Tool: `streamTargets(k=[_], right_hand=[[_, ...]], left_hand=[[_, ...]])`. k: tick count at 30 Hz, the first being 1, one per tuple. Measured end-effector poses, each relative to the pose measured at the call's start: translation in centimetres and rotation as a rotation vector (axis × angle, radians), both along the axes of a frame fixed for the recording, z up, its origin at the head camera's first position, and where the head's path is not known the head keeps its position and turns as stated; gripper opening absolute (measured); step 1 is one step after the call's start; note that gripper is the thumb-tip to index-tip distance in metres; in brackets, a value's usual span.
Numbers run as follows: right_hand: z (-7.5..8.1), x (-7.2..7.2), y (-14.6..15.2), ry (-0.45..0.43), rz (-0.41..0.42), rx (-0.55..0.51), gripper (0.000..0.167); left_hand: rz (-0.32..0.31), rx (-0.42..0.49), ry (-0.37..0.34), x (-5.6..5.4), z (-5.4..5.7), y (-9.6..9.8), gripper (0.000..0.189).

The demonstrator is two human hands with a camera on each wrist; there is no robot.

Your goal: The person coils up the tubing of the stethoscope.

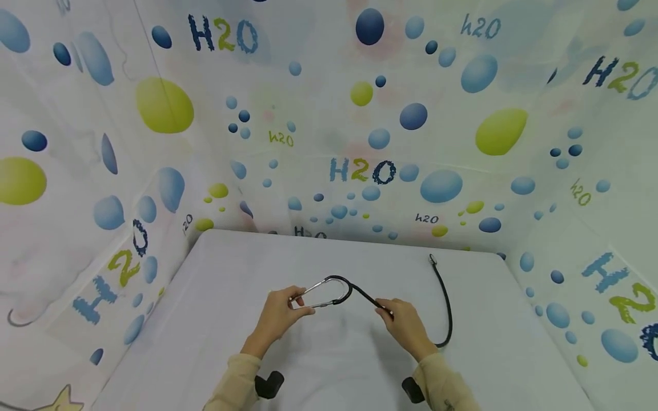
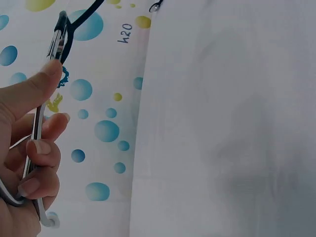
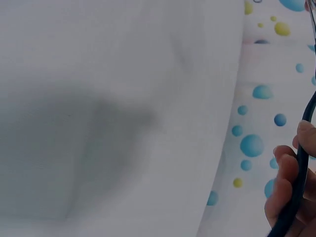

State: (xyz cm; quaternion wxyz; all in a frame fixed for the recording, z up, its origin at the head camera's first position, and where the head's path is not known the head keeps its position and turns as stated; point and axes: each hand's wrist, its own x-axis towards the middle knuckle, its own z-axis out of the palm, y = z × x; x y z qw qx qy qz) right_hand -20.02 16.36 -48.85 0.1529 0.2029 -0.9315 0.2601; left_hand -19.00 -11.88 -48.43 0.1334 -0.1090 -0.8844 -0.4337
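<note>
Patterned cloth (image 1: 319, 103) reads large multicolored "H2O" (image 1: 362, 170) on back and both sides, repeated; one at bottom back partly hidden. Small "h2O" (image 1: 427, 218) repeats between bubbles (image 1: 441, 186) in dark blue, light blue, green. Left wrist view: dark "h2O" on cloth, sideways.

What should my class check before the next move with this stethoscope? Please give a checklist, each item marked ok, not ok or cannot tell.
1. Left hand holding the metal ear tubes: ok.
2. Right hand gripping the black tubing: ok.
3. Tubing between the hands free of knots: ok.
4. Tubing's far end lying on the white table, touched by neither hand: ok.
5. Tubing unkinked behind the right wrist: cannot tell, partly hidden.
6. Both eartips present: cannot tell, only one eartip shows clearly.
</note>
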Motion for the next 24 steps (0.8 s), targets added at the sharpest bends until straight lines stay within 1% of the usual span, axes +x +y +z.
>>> streamTargets(k=[2, 3, 6, 9, 11, 14, 15, 17, 18, 19, 22, 24], right_hand=[[-0.1, 0.1, 0.2, -0.015, 0.001, 0.001, 0.017], [-0.2, 0.1, 0.4, -0.004, 0.002, 0.001, 0.017], [-0.2, 0.0, 0.7, 0.072, 0.004, 0.002, 0.017], [0.1, -0.2, 0.9, 0.14, 0.012, -0.027, 0.018], [0.4, -0.3, 1.0, 0.149, 0.014, -0.056, 0.017], [1.1, -0.2, 1.0, 0.086, 0.006, -0.094, 0.013], [1.4, 0.0, 0.9, 0.061, 0.007, -0.088, 0.013], [2.1, 0.5, 0.7, 0.033, 0.025, -0.042, 0.013], [2.5, 0.7, 0.4, 0.034, 0.046, -0.008, 0.013], [2.9, 1.0, 0.2, 0.054, 0.078, 0.035, 0.014], [4.5, 1.7, -1.0, 0.141, 0.2, 0.162, 0.015], [5.6, 1.8, -2.0, 0.169, 0.283, 0.234, 0.012]], left_hand=[[0.0, 0.001, 0.001, 0.1, 0.2, 0.0, 0.039], [-0.002, -0.003, 0.003, 0.1, 0.2, -0.1, 0.04], [-0.008, 0.003, 0.0, 0.2, 0.3, -0.1, 0.041], [-0.006, -0.013, 0.025, 0.1, 0.1, 0.0, 0.042], [0.02, -0.045, 0.058, 0.1, -0.1, 0.1, 0.043], [0.094, -0.108, 0.12, 0.0, -0.2, 0.3, 0.044], [0.123, -0.139, 0.145, 0.0, -0.2, 0.3, 0.043], [0.168, -0.195, 0.188, -0.1, -0.2, 0.5, 0.043], [0.179, -0.216, 0.207, -0.2, -0.1, 0.6, 0.043], [0.185, -0.242, 0.231, -0.2, -0.1, 0.8, 0.043], [0.166, -0.295, 0.283, -0.2, 0.2, 1.4, 0.043], [0.142, -0.316, 0.301, -0.2, 0.3, 1.9, 0.043]])
